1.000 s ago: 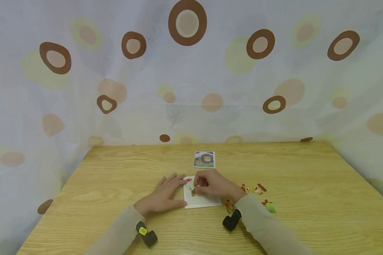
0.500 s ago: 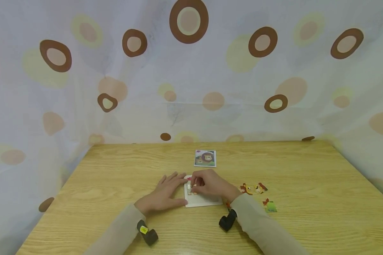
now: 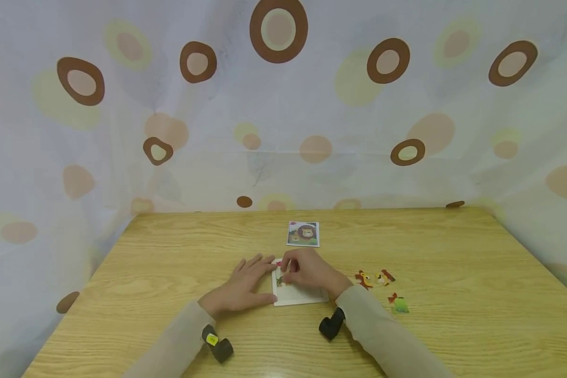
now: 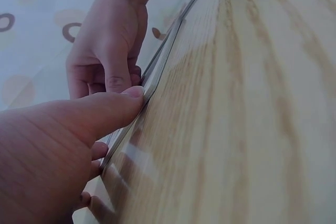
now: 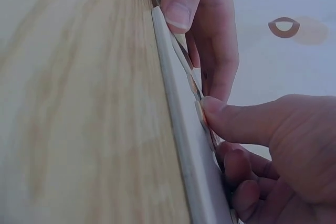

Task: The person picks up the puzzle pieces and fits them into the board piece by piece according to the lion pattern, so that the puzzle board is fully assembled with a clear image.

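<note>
A white puzzle board (image 3: pixel 297 298) lies on the wooden table, with some picture pieces on its upper left part. My left hand (image 3: pixel 245 283) rests at the board's left edge, fingers spread and thumb (image 4: pixel 115 109) against the rim. Over the board, my right hand (image 3: pixel 312 270) pinches a small puzzle piece (image 5: pixel 200 114) between thumb and curled fingers, low at the board's surface. In the right wrist view, the piece shows only as a thin edge under the thumb. The picture on it is hidden by the fingers in the head view.
Several loose puzzle pieces lie right of the board, among them a brown-and-yellow piece (image 3: pixel 364 279), a red-and-brown piece (image 3: pixel 385 276) and a green piece (image 3: pixel 400 305). Behind the board lies a lion picture card (image 3: pixel 303 234). A spotted cloth (image 3: pixel 283 178) hangs past the table's far edge.
My right hand has shifted slightly to the left over the board, and its forearm has swung left, covering the loose piece nearest the wrist. My left hand has stayed at the board's edge.
</note>
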`<act>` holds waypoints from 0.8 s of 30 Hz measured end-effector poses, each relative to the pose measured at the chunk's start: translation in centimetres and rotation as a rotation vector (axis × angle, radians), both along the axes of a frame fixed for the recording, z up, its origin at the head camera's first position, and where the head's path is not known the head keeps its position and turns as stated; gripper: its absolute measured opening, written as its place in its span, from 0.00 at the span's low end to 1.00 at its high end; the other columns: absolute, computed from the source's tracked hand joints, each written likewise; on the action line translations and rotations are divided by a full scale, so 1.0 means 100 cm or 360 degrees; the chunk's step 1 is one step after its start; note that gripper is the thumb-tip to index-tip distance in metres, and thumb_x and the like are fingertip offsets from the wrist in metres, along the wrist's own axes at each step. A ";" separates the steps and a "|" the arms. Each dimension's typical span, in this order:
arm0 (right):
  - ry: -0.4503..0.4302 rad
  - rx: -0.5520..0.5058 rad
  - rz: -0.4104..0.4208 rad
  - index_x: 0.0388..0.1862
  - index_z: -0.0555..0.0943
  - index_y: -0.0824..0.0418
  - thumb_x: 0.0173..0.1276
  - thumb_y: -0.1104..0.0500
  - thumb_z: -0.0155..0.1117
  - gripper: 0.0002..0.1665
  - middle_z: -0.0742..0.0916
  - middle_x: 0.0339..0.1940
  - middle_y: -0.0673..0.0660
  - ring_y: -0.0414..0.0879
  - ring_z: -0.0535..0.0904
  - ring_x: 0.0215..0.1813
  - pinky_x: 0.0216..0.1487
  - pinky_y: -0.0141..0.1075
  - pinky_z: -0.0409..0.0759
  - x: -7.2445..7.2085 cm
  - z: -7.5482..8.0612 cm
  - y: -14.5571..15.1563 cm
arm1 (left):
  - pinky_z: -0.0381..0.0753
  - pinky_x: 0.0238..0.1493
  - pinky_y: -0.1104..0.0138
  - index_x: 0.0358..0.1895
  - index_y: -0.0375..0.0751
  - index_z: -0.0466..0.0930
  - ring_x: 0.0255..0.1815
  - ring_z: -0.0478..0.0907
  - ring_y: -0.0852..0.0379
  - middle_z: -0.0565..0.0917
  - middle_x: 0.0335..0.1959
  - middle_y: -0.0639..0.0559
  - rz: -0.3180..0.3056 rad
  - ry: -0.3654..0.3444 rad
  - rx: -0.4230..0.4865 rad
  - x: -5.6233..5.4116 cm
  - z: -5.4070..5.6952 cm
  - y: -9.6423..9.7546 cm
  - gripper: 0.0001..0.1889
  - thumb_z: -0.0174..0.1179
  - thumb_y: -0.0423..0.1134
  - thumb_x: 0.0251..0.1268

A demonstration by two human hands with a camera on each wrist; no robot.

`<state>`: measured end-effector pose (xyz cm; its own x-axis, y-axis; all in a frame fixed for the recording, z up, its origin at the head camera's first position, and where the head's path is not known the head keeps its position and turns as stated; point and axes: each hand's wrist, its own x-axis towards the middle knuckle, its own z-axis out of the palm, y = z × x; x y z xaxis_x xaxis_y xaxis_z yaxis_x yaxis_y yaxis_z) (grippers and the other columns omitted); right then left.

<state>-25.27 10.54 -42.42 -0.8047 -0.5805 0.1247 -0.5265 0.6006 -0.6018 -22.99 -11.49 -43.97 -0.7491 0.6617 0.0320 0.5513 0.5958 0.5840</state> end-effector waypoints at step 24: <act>-0.0040 -0.0113 0.0090 0.38 0.79 0.60 0.67 0.63 0.62 0.02 0.80 0.26 0.47 0.34 0.70 0.26 0.29 0.27 0.73 0.008 0.006 0.017 | 0.33 0.70 0.34 0.67 0.45 0.69 0.78 0.40 0.35 0.52 0.77 0.41 -0.0080 -0.0011 -0.0002 0.001 0.003 -0.002 0.28 0.57 0.53 0.67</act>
